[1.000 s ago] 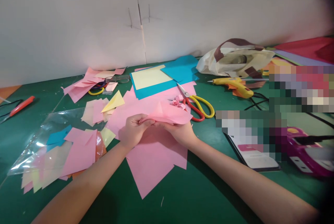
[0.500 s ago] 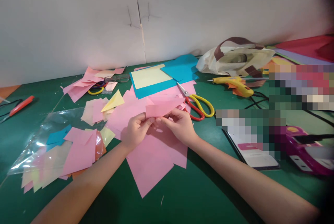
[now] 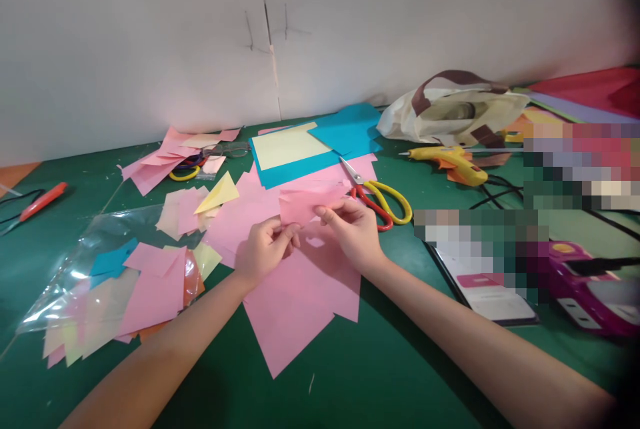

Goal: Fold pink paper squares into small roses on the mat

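A small pink piece of paper (image 3: 300, 206) is held up between my two hands. My left hand (image 3: 267, 245) pinches its lower left edge between thumb and fingers. Higher up, my right hand (image 3: 354, 229) grips the paper's right part, thumb in front and fingers behind. Below both hands lie larger pink sheets (image 3: 285, 322), spread over one another. Scissors (image 3: 373, 192) with one red and one yellow handle rest just beyond my right hand, their blades slightly apart. The far side of the held paper is hidden.
Left are a clear plastic bag (image 3: 65, 282) with paper pieces and a second pair of scissors (image 3: 185, 174). Blue sheets (image 3: 345, 129) lie at the back. Rightward are a yellow glue gun (image 3: 457, 163), a cloth bag (image 3: 400, 119), a phone (image 3: 495, 299) and black cables (image 3: 495, 195).
My right hand has moved slightly right and up along the pink paper, away from my left hand. The left hand stays in nearly the same place.
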`<state>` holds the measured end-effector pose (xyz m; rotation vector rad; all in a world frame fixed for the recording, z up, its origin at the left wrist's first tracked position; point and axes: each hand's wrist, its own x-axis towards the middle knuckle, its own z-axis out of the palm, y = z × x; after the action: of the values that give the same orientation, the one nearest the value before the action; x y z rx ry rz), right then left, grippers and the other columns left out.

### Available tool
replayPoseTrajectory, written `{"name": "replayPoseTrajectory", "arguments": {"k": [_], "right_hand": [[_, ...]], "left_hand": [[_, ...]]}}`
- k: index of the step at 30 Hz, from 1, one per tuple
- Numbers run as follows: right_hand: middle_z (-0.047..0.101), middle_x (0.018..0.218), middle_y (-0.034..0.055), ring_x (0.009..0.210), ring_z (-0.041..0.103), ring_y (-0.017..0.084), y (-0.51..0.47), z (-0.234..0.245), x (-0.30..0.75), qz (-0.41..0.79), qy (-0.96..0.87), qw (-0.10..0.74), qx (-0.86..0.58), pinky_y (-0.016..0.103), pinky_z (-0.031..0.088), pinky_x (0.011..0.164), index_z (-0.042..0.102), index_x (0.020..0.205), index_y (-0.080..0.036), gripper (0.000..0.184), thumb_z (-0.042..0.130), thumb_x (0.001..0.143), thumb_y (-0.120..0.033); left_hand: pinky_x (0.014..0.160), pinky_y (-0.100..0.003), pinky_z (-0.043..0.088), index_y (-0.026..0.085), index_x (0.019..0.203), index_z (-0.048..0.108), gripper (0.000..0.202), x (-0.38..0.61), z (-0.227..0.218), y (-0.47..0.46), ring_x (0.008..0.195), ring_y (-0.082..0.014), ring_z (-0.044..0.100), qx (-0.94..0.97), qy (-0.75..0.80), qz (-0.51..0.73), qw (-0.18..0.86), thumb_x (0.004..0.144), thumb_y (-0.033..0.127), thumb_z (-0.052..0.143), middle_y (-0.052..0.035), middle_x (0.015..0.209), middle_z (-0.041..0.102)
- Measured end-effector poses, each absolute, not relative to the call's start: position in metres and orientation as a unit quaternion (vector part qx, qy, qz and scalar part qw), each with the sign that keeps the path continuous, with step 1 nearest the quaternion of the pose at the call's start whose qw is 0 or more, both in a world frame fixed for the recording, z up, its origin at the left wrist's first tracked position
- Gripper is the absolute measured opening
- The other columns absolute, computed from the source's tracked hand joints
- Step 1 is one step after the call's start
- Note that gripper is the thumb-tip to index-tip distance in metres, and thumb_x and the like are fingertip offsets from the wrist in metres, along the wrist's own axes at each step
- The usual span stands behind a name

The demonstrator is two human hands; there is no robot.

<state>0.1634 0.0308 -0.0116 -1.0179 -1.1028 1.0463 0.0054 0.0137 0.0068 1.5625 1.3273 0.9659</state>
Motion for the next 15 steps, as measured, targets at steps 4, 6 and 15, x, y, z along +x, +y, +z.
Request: {"name": "replayPoseTrajectory", "arguments": {"k": [4,6,15], "right_hand": [[0.056,0.056,-0.002,0.054,0.052,0.011,0.038,-0.014,0.167,0.435,-0.419,0.658,-0.45,0.026,0.045,0.054,0.062,0.063,-0.019,0.023,0.072,0.07,-0.038],[0.054,0.057,-0.0023,0.055,0.051,0.011,0.041,-0.017,0.168,0.432,-0.391,0.677,-0.449,0.026,0.044,0.055,0.061,0.063,-0.018,0.025,0.071,0.07,-0.04],[0.053,0.06,-0.0024,0.057,0.05,0.011,0.046,-0.026,0.171,0.416,-0.375,0.716,-0.417,0.027,0.044,0.06,0.057,0.066,-0.019,0.026,0.065,0.076,-0.042]], "left_hand": [[0.046,-0.022,0.043,0.016,0.061,0.055,0.032,0.005,0.006,0.014,0.045,-0.0097,0.051,0.622,0.522,0.385,0.44,0.083,0.038,0.055,-0.0004,0.053,0.058],[0.046,-0.022,0.043,0.016,0.062,0.055,0.031,0.005,0.004,0.015,0.046,-0.0097,0.052,0.619,0.516,0.383,0.451,0.083,0.038,0.055,-0.0005,0.055,0.058],[0.049,-0.022,0.046,0.015,0.069,0.056,0.027,0.002,0.002,0.015,0.049,-0.0097,0.054,0.605,0.496,0.369,0.502,0.084,0.038,0.054,-0.0019,0.06,0.061]]}}
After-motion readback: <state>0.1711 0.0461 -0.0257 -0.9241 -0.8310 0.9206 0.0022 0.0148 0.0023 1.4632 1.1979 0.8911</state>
